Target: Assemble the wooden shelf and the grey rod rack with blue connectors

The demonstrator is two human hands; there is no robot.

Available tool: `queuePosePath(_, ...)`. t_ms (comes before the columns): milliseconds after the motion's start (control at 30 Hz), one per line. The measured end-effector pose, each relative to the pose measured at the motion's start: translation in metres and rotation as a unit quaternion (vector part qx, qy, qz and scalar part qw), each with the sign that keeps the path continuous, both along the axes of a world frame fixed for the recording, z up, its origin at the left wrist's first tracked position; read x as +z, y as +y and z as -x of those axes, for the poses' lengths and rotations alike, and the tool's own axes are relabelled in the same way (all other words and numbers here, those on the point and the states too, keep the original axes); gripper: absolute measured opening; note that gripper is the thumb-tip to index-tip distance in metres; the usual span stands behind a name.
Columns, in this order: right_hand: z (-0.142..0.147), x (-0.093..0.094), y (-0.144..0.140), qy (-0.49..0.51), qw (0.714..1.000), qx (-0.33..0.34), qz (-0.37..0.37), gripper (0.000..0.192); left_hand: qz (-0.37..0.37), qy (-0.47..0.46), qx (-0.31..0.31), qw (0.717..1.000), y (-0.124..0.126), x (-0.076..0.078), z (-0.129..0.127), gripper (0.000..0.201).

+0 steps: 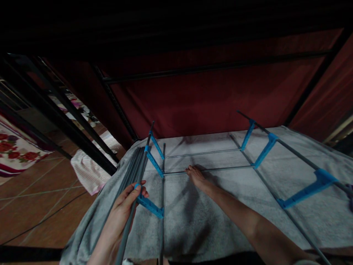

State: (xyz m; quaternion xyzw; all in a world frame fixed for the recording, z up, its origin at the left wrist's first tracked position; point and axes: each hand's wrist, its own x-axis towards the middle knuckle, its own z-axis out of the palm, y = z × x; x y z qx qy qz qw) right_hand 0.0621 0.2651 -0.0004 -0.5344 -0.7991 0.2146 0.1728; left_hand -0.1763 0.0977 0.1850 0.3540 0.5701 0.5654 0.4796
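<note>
Left hand (pixel 125 202) closed around a thin grey metal rod (pixel 132 209) at the bundle of spare rods (pixel 131 167) | right hand (pixel 196 176) open, fingertips on a crossbar (pixel 209 170) | half-built rack with blue plastic connectors (pixel 154 163) on grey towel (pixel 193 217): two crossbars in, several rods apparently unfitted.

Blue connectors (pixel 306 191) on grey rods (pixel 132 206), grey cloth (pixel 209 221), dark red fabric (pixel 209 99)
</note>
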Motion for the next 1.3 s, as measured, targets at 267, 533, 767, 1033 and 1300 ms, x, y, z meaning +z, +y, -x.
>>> queuePosePath(267,-0.003,0.0,-0.004,-0.036,0.999,0.012,-0.021,0.045,-0.002,0.029,0.005,1.0,-0.003,0.004,-0.004,0.043)
queuePosePath(533,-0.004,-0.001,-0.002,-0.051,0.998,0.036,-0.024,0.039,0.005,0.008,0.006,1.0,-0.004,0.003,0.002,0.041)
queuePosePath(767,-0.005,-0.008,-0.002,-0.02,0.999,0.025,-0.02,0.04,0.009,0.033,-0.012,0.999,-0.006,0.002,-0.001,0.045)
queuePosePath(1033,-0.004,-0.018,-0.003,0.0,1.0,0.004,-0.021,0.047,0.008,0.05,-0.033,0.998,-0.006,-0.008,0.007,0.043)
queuePosePath(1300,-0.002,-0.013,-0.004,-0.048,0.998,0.017,-0.026,0.052,0.018,0.134,-0.059,0.989,-0.009,0.003,-0.007,0.04)
